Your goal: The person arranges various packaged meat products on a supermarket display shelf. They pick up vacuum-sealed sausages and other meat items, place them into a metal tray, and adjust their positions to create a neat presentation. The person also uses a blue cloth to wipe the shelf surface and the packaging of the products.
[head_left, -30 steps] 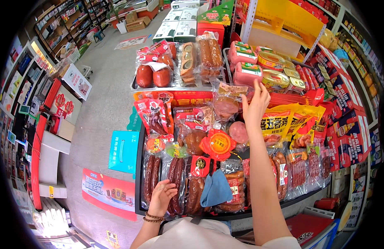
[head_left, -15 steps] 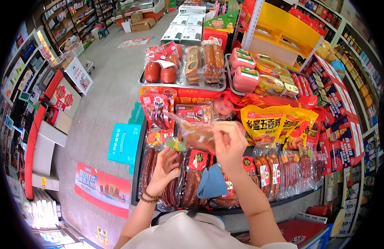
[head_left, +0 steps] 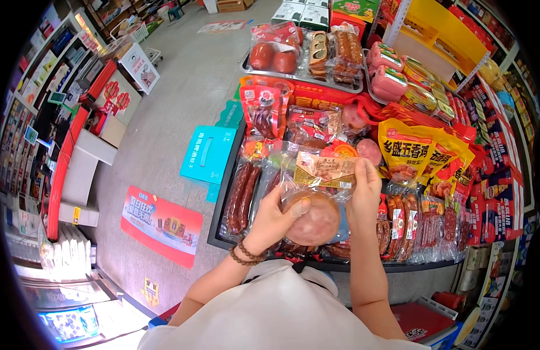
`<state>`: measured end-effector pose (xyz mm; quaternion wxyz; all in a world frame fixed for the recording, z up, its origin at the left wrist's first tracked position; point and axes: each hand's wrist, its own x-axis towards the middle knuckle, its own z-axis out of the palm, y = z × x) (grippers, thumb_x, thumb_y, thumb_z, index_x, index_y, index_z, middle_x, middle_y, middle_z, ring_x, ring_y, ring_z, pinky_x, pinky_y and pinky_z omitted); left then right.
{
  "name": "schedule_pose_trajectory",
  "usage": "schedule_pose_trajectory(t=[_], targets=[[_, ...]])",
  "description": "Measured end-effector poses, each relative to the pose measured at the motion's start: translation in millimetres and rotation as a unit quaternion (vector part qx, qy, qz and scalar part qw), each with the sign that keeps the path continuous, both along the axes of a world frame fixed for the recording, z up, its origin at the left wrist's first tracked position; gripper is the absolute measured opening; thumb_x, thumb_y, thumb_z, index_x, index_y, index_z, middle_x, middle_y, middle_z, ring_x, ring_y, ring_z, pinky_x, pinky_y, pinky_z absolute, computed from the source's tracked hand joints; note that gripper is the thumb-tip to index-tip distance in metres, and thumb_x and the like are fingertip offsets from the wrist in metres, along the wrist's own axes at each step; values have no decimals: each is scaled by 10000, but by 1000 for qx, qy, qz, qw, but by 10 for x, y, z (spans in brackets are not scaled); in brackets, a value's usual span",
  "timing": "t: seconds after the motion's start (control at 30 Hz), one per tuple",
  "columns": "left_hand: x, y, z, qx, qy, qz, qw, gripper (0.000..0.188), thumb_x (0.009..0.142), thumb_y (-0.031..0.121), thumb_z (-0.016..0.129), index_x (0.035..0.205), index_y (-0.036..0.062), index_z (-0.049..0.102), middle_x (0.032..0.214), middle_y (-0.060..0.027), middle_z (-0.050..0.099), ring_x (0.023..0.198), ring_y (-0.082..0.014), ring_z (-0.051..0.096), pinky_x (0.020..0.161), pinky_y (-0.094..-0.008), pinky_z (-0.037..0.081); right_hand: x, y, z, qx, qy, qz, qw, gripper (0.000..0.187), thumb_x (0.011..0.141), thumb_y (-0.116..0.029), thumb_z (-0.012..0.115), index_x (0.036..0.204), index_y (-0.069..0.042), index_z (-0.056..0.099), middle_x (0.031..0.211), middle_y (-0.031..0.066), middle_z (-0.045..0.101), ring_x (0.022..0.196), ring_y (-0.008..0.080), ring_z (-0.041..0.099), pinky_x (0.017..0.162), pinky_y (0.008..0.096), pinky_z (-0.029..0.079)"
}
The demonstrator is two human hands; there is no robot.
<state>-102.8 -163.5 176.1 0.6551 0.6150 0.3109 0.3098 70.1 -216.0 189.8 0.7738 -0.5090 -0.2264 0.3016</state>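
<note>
Between my two hands is a clear plastic pack of round pink ham point(head_left: 315, 224) with a gold-brown label along its top. My left hand point(head_left: 271, 220) grips the pack's left side, thumb over the front. At the upper right corner, my right hand point(head_left: 365, 189) pinches the plastic beside the label. The pack is held above the display table, covering some of the goods beneath it. Dark red sausages point(head_left: 242, 195) in clear packs lie left of my left hand. A bit of blue cloth point(head_left: 343, 228) shows behind the ham.
Yellow food pouches point(head_left: 405, 153) stand right of my right hand. Farther back are a metal tray of packed meats point(head_left: 305, 79) and a tray of cans and pink rolls point(head_left: 389, 81). A turquoise box point(head_left: 207, 153) sits left of the table. Shelves line both sides.
The ham pack has come nearer and turned its labelled face up. My left hand, formerly apart from it with fingers spread, now grips it too. The view has shifted.
</note>
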Motion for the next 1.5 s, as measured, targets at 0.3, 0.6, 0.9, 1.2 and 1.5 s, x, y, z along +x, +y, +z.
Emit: schedule_pose_trajectory(t=[0.3,0.6,0.9,1.2,1.5], targets=[[-150,-66,63,-43,-35,11,998,517,847,379,681,1145,-21,548,1045,-100,622,989,-140,565,870,-304,455,-105,-19,270,-19,-7,56,998,236,970,-227,507,932,-31,632,720,-74,498,618,-5,372,525,170,256],[-237,-112,-68,-62,-47,27,997,454,872,327,658,1137,-23,545,1045,-99,617,996,-147,557,875,-299,448,-167,-63,218,-73,-58,47,995,265,970,-251,493,991,-22,624,787,-47,567,640,13,408,546,181,295],[-314,-351,-248,-67,26,-39,997,384,875,306,650,1108,15,553,967,-105,638,907,-133,587,805,-305,476,-504,-726,-325,-120,69,4,990,362,894,-97,573,1227,2,473,1116,84,563,1033,164,541,901,291,432],[-805,-268,-359,-46,-5,-75,996,415,915,323,601,1182,17,516,1025,-65,605,915,-105,531,820,-275,448,-1436,-979,-333,-230,-73,74,968,558,777,-89,669,1261,33,420,1192,117,524,1117,198,505,953,332,410],[-1323,-198,-439,-163,-134,-157,965,400,908,254,614,1188,-11,509,1011,-62,603,918,-95,533,824,-269,457,-2223,-1111,-583,-225,-125,-67,964,564,808,-175,663,1262,49,413,1188,137,514,1084,210,516,935,329,416]])
